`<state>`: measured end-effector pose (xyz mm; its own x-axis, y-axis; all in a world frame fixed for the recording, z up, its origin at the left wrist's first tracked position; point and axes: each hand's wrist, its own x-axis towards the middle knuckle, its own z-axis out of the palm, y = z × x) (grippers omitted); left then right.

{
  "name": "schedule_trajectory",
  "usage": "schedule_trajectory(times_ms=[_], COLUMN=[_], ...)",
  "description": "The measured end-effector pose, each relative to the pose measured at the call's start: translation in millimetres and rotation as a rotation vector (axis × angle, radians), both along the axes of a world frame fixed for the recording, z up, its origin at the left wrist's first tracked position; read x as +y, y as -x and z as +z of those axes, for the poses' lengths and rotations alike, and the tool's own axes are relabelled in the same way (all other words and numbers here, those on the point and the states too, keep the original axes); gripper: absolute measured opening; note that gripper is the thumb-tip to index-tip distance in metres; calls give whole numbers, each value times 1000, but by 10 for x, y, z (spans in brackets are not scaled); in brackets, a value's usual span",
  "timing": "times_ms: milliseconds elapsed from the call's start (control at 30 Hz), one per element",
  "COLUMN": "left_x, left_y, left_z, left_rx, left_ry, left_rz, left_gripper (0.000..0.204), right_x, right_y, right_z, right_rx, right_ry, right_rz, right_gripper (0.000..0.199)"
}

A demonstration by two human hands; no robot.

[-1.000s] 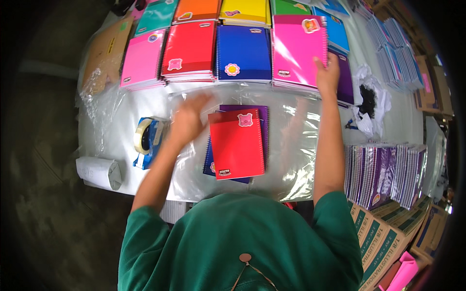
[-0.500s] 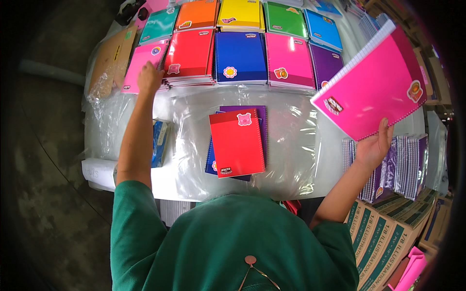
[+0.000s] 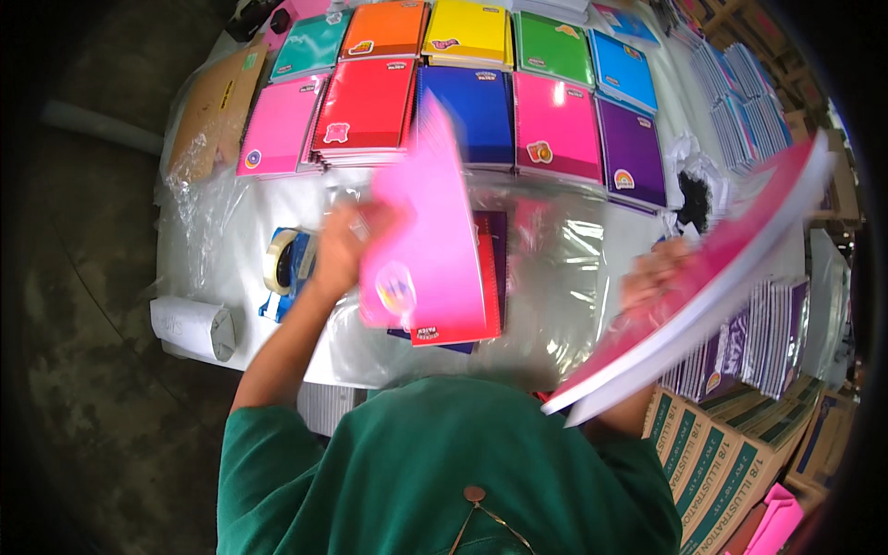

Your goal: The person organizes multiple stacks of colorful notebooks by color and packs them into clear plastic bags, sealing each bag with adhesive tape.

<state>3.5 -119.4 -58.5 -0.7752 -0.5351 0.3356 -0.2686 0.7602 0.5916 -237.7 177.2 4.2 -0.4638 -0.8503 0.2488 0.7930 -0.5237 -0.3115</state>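
Facing a white table partly covered in clear plastic sheeting, a person in a green shirt has a notebook in each hand before two rows of stacked spiral notebooks, pink, red and blue among them. A magenta notebook slants over the table's right side, nearly edge-on, its white pages parted. A pink notebook tilts over a red notebook, which overlaps a purple notebook at center. The right hand has its fingers bent against the magenta cover; the left hand is closed on the pink one's left edge, though blur leaves the exact grips hard to judge. Near the left hand sits a blue tape dispenser bearing a pale tape roll. A round rainbow sticker marks the pink cover's lower left.
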Motion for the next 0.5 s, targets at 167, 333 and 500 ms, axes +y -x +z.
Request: schedule_trajectory(times_ms=[167,333,500], left_x=[404,-811,-2724], left_y=[-245,670,1966], left_z=[-267,464,-118], left_rx=[-488,-134,-8], left_ry=[472,231,-73], left_rz=[-451,-45,63], left_gripper=[36,33,42], right_x=[-332,-839,-2693], right_y=[-674,-202,1181], right_z=[-1141,-1046,-737], right_rx=[613,1474,1377], right_ry=[-1124,-1369,-957], right_rz=[-58,-488,-779], right_gripper=[30,43,26])
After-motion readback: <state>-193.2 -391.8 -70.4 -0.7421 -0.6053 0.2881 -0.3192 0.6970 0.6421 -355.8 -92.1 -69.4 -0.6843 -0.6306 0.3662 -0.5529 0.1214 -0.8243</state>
